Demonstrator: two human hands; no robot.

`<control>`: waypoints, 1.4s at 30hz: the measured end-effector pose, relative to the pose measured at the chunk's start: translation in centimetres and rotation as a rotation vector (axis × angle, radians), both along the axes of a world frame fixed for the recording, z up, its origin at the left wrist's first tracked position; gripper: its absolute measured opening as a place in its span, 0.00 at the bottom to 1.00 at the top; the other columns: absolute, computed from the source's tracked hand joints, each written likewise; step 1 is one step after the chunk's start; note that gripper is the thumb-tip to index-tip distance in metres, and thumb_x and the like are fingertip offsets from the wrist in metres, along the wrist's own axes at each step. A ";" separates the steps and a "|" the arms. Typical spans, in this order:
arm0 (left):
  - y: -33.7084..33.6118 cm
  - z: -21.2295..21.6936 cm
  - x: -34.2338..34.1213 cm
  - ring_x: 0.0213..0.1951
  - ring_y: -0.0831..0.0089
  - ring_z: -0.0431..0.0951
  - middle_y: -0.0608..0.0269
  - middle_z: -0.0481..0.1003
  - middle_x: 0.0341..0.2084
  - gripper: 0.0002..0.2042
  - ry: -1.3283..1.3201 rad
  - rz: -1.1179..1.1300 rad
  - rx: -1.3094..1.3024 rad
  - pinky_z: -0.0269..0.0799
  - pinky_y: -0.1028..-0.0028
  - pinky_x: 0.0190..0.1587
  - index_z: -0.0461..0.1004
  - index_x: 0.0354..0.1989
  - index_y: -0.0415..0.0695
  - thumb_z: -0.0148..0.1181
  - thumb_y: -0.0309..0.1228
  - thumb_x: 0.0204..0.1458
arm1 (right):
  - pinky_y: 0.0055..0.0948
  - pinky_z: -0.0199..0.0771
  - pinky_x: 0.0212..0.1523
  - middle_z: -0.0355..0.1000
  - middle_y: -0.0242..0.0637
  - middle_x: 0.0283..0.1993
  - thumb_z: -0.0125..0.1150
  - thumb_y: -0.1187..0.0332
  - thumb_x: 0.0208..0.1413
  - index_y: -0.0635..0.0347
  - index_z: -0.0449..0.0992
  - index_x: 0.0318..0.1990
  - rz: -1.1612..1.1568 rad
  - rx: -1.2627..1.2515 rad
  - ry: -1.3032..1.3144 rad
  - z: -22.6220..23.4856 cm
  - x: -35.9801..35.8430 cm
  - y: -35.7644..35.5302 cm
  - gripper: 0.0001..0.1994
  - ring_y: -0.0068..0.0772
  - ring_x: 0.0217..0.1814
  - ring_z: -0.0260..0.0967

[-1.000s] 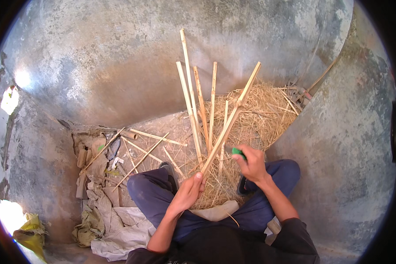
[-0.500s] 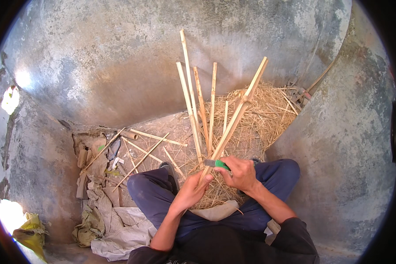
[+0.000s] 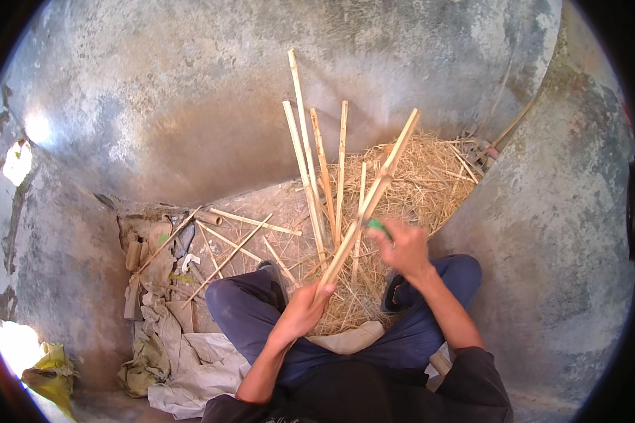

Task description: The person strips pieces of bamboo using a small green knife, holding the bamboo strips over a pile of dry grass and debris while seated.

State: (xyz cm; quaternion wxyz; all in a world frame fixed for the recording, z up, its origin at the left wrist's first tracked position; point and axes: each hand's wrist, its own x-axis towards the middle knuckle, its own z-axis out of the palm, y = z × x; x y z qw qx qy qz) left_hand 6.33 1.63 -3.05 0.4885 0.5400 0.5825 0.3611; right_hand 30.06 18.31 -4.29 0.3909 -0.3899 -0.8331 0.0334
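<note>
My left hand [image 3: 302, 310] is closed round the near end of a long split bamboo strip [image 3: 388, 173], which slants up and away to the right. In my right hand [image 3: 406, 248] is a green-handled knife [image 3: 379, 227]. Its blade, partly blurred, lies against the strip about midway along. Beyond my hands several other bamboo strips [image 3: 305, 155] stand with their far ends toward the wall. Thin shavings [image 3: 346, 303] lie between my legs, beside a pale cloth [image 3: 353, 338] across my lap.
A heap of shavings [image 3: 430, 176] sits against the far wall [image 3: 212, 92] at right. Loose thin sticks [image 3: 236, 247] and a short bamboo tube [image 3: 208, 217] lie on the floor at left. Crumpled sacking [image 3: 197, 374] is beside my left leg. Grey walls close in on both sides.
My right hand and the knife have moved away along the strip, up and to the right. The strip's far end has dipped slightly. My left hand keeps its hold.
</note>
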 end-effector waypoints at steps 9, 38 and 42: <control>-2.1 -1.6 -0.1 0.26 0.82 0.65 0.73 0.65 0.22 0.27 0.018 -0.011 -0.029 0.64 0.73 0.28 0.69 0.31 0.42 0.47 0.51 0.79 | 0.33 0.64 0.27 0.73 0.36 0.24 0.63 0.55 0.73 0.61 0.82 0.42 0.001 -0.364 0.271 1.0 2.3 2.7 0.16 0.31 0.22 0.67; 1.0 2.9 2.2 0.23 0.82 0.67 0.62 0.75 0.18 0.15 0.218 0.282 0.300 0.65 0.73 0.27 0.83 0.46 0.34 0.75 0.36 0.63 | 0.40 0.78 0.29 0.82 0.43 0.35 0.72 0.60 0.65 0.62 0.82 0.42 0.288 -0.161 0.184 1.8 -2.2 -5.5 0.13 0.47 0.30 0.81; 0.6 2.9 2.2 0.23 0.84 0.66 0.63 0.73 0.17 0.15 0.306 0.285 0.260 0.63 0.73 0.25 0.84 0.45 0.34 0.75 0.37 0.63 | 0.40 0.78 0.29 0.82 0.42 0.35 0.72 0.60 0.66 0.61 0.82 0.43 0.148 -0.146 0.179 2.1 -0.8 -3.7 0.13 0.45 0.30 0.82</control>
